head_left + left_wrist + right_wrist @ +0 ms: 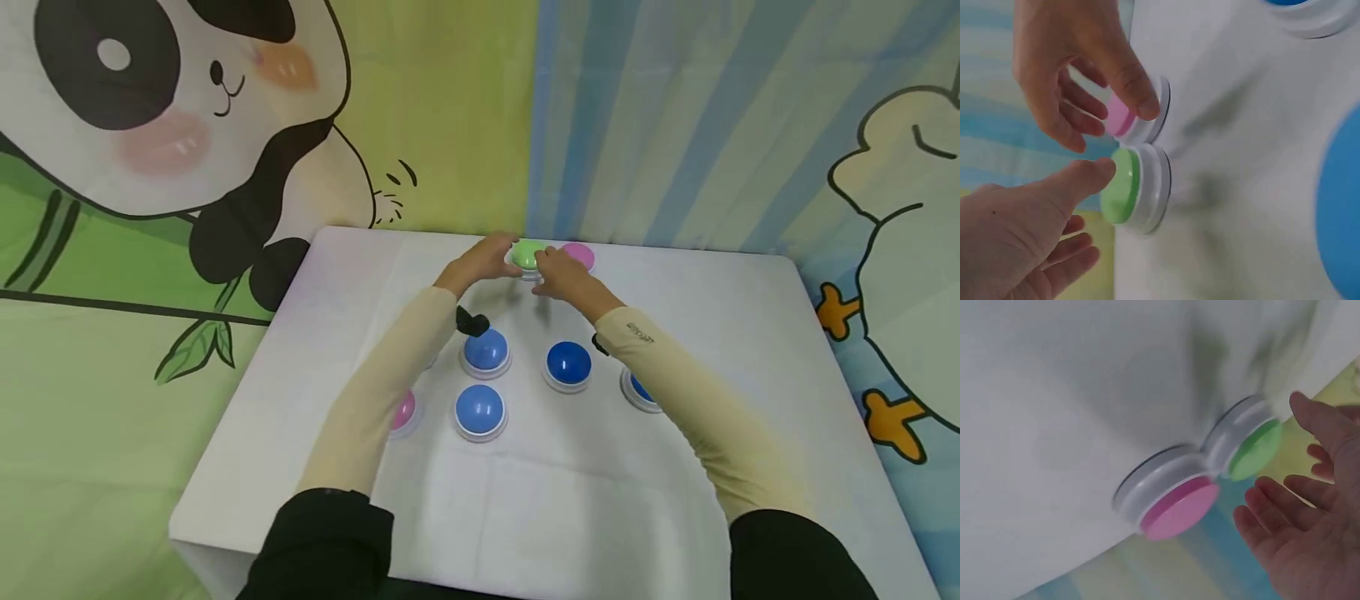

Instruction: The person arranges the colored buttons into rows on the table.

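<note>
Two dome-topped push buttons with white bases stand side by side at the table's far edge, a green button (pixel 527 253) and a pink button (pixel 579 254). On the green button's left is my left hand (pixel 487 260), fingers loosely bent; its thumb overlaps the green dome's edge in the left wrist view, and contact cannot be told. My right hand (pixel 566 279) hovers near both buttons. In the right wrist view its relaxed fingers (pixel 1266 515) stand apart from the green and pink domes, holding nothing.
Nearer on the white table (pixel 525 517) stand a blue button (pixel 486 350), another blue button (pixel 480 410) and a darker blue button (pixel 568 364). The right sleeve partly covers one more blue button (pixel 641 390); the left sleeve partly hides a pink one (pixel 403 412). A cartoon-printed backdrop hangs behind.
</note>
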{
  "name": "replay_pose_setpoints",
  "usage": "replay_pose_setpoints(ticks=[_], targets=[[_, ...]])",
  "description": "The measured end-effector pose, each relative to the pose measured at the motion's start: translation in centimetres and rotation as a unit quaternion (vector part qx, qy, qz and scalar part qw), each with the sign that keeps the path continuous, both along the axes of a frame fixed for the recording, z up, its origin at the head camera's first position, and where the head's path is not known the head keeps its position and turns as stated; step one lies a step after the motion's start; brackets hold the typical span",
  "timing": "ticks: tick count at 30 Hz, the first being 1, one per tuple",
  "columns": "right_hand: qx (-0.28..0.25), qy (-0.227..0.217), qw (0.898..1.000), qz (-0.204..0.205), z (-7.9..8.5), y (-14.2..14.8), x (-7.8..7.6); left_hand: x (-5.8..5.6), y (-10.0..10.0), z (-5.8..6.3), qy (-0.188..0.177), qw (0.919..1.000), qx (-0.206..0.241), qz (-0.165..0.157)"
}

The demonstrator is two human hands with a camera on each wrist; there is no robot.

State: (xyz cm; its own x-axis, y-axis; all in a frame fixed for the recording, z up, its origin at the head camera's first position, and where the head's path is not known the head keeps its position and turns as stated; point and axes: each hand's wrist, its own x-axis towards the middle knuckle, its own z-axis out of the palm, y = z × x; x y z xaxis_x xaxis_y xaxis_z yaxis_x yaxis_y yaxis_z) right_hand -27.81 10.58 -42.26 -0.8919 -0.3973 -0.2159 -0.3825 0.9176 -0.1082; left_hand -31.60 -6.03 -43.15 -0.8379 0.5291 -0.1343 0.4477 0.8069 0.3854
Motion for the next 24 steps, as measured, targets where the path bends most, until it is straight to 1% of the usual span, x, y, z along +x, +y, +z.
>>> replay_pose_setpoints(ticks=[1, 3, 5, 8, 12, 15, 18, 20, 22, 24], targets=[[0.005, -0.002, 1.0, -0.002, -0.6, 0.1, -0.9, -0.7, 0.3, -0.5, -0.017, 0.9997, 0.009, 0.015], [-0.007, -0.011, 1.0, -0.006, -1.5, -0.1, -2.4, -1.5, 0.6, -1.2, -0.04, 0.9981, 0.021, 0.043], [-0.019, -0.01, 1.0, -0.006, -2.3, -0.3, -3.5, -1.8, 0.8, -1.8, -0.054, 0.996, 0.027, 0.067], [-0.042, -0.003, 0.999, -0.018, -3.2, -0.5, -4.3, -1.9, 1.2, -2.3, -0.066, 0.9929, 0.032, 0.094], [-0.027, 0.024, 0.999, -0.029, -4.0, 0.3, -4.4, -1.8, 2.1, -3.0, -0.075, 0.9922, 0.029, 0.095], [-0.021, 0.028, 0.999, -0.034, -4.5, 0.8, -4.6, -1.8, 2.6, -3.5, -0.077, 0.9923, 0.036, 0.091], [-0.017, 0.032, 0.999, -0.032, -4.8, 1.1, -5.1, -1.9, 2.8, -3.7, -0.079, 0.9911, 0.041, 0.099], [-0.012, 0.033, 0.999, -0.026, -4.9, 1.2, -5.3, -1.9, 2.9, -3.8, -0.083, 0.9891, 0.049, 0.112], [-0.014, 0.026, 0.999, -0.023, -5.1, 1.3, -5.5, -2.0, 2.8, -4.1, -0.084, 0.9876, 0.055, 0.121], [-0.024, 0.005, 0.999, -0.026, -5.2, 1.4, -5.7, -2.0, 2.7, -4.4, -0.083, 0.9874, 0.06, 0.121]])
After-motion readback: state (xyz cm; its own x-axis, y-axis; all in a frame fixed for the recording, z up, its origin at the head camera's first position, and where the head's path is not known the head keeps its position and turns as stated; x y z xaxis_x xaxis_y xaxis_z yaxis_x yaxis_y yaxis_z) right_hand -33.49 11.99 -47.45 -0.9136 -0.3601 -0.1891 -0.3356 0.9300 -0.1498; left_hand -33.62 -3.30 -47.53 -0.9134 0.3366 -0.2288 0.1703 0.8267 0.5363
